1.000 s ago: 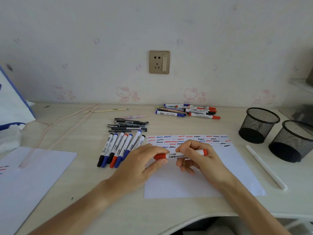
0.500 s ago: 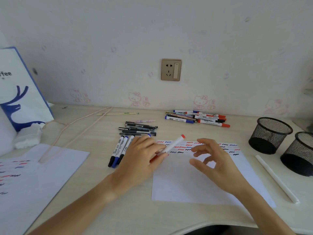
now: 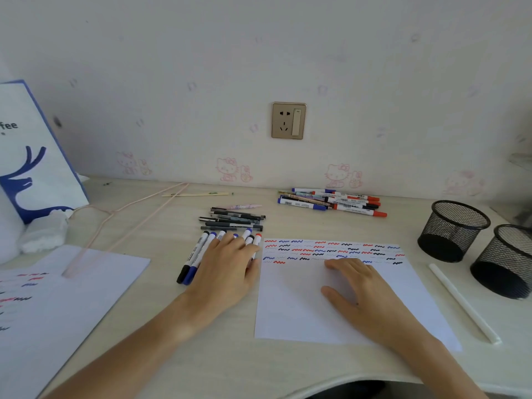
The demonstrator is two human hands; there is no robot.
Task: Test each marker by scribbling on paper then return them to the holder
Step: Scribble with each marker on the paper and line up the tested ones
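At the far left of your desk (image 3: 224, 355) stands a white paper bag (image 3: 31, 156) with a blue deer print, and below it lies a sheet of scribbled paper (image 3: 57, 306) with a pale pink hanger (image 3: 121, 223) resting across its top corner. Moving right, your left hand (image 3: 227, 269) lies flat, fingers straight and relaxed, on a row of whiteboard markers (image 3: 195, 257) laid side by side; the red-capped marker (image 3: 257, 240) sits at the row's right edge under your fingertips, just beside the test paper. A bunch of dark pens (image 3: 233, 221) lies just behind that row. The test paper (image 3: 293, 309) carries rows of red, blue and black squiggles along its top. Your right hand (image 3: 362, 292) rests palm down on it, fingers loosely spread and holding nothing. Behind the paper, near the wall, is another pile of markers (image 3: 334, 201). Farther right lies a white stick (image 3: 460, 300), and beyond it two black mesh holders (image 3: 452, 228) stand just beside each other.
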